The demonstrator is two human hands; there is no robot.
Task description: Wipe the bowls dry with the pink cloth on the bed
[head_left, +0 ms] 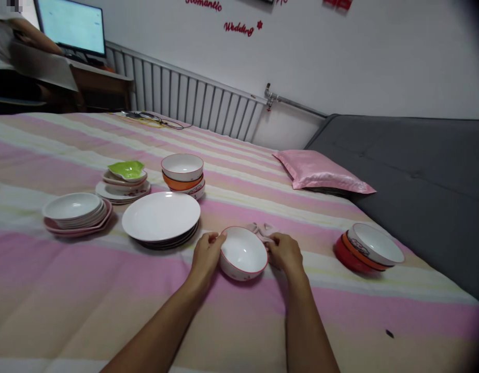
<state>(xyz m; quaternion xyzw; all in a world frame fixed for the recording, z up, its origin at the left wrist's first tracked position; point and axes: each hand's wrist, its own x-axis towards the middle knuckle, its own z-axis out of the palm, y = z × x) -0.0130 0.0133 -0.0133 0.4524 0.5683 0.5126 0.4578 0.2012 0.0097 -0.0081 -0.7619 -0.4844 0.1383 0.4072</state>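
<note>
- The left hand (209, 253) grips a red-rimmed white bowl (244, 251) by its left side, the thumb lying at the rim.
- The right hand (286, 253) pinches a pale pink cloth (265, 231) just beyond the bowl's right rim; whether these fingers also touch the bowl cannot be told.
- The bowl sits between the two hands, its open mouth facing up and tipped slightly toward the viewer. The cloth lies partly behind it.
- Near the left hand, to its upper left, is a pile of large plates (161, 216), a white one on top.
- Just behind those plates stands a stack of bowls (182, 173), white above orange.
- Farther left, small white dishes (73, 207) rest on pink plates (78, 231); behind them, a green leaf-shaped dish (126, 169) tops another pile.
- Well to the right of the right hand, a tilted stack holds a white patterned bowl (374, 243) above orange and red ones.
- All of this rests on a striped bedspread (239, 331).
- Beyond lie a shiny pink pillow (321, 170) and a grey headboard (414, 166).
- At far left, a person (14, 46) sits near a lit monitor (71, 26).
</note>
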